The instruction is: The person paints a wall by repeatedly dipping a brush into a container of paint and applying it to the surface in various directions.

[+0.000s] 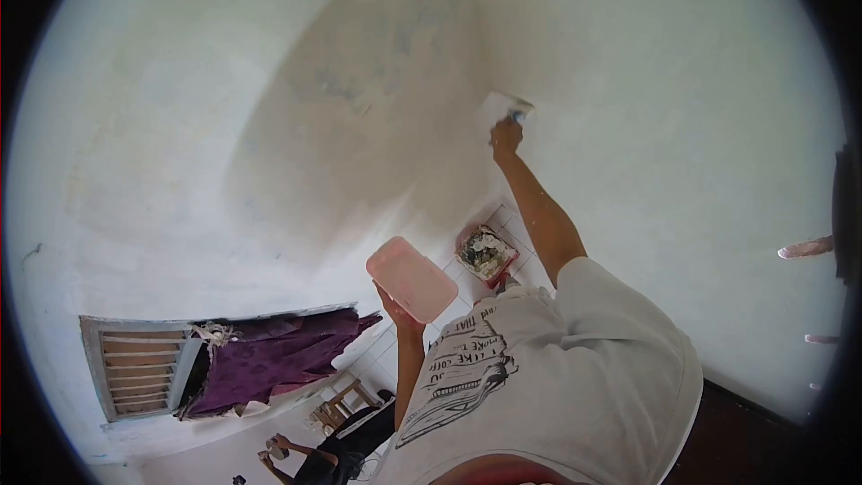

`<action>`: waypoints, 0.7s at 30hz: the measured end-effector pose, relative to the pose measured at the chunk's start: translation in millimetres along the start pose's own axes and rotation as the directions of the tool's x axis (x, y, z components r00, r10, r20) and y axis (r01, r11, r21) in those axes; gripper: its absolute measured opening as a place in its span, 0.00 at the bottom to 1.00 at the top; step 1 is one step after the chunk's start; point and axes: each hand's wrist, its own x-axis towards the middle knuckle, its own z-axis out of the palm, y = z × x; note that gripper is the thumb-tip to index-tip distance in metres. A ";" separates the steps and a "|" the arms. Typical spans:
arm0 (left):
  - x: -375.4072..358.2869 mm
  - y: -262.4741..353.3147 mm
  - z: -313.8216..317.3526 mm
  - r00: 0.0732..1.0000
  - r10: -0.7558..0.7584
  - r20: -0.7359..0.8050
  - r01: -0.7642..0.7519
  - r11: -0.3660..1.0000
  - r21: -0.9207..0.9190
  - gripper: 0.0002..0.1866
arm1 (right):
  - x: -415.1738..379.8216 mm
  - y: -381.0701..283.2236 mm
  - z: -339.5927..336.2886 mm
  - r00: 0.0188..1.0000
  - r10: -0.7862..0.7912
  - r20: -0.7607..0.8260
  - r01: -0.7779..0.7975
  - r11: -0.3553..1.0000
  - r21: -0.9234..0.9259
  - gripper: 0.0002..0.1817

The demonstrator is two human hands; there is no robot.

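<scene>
My right hand (507,135) reaches out to the wall corner, its fingers closed round a flat, wide tool that looks like a putty knife (521,110). The tool's broad end is at the wall (646,108), by the corner line. Lower down, my left hand (402,310) grips a pink rectangular plastic tub (413,278) from beneath and along one side. Part of that hand is hidden by the tub. The wall left of the corner shows bluish patches and a large shadow.
On the tiled floor (507,220) by the corner stands a pink container (487,251) filled with pale and dark debris. A barred window (139,359) and a purple curtain (278,355) are at lower left. Another person (328,462) in dark clothes holds a cup-like object below.
</scene>
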 end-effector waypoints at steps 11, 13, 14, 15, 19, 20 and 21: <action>12.8 -6.2 -2.7 0.996 -0.078 -0.032 0.078 0.997 0.000 0.34 | 11.6 11.8 -7.2 0.726 -0.659 -0.195 0.654 0.750 -0.098 0.16; 17.6 -8.3 -16.3 0.993 -0.109 0.037 0.110 0.993 -0.041 0.34 | 42.9 105.5 0.7 0.871 -0.432 -0.234 0.422 0.902 -0.091 0.14; 21.4 -10.4 -20.4 0.985 -0.136 0.109 0.145 0.986 -0.077 0.34 | 46.8 130.5 -0.6 0.976 -0.105 -0.191 0.111 0.993 0.024 0.13; 22.3 -13.2 -14.2 0.983 -0.136 0.123 0.147 0.986 -0.077 0.34 | 50.3 154.7 -2.2 0.971 0.200 -0.133 -0.189 0.978 0.092 0.13; 28.5 -16.9 14.1 0.996 -0.086 0.033 0.085 0.995 0.054 0.34 | 22.0 47.8 -17.8 0.977 -0.209 -0.030 0.204 0.903 0.379 0.09; 32.3 -19.6 17.7 0.993 -0.110 0.051 0.107 0.993 0.054 0.34 | -1.7 -19.6 -30.6 0.972 -0.236 0.012 0.206 0.870 0.449 0.08; 35.1 -21.7 21.9 0.990 -0.128 0.060 0.124 0.991 0.054 0.34 | -27.7 -69.8 -38.3 0.957 -0.291 0.013 0.231 0.786 0.574 0.08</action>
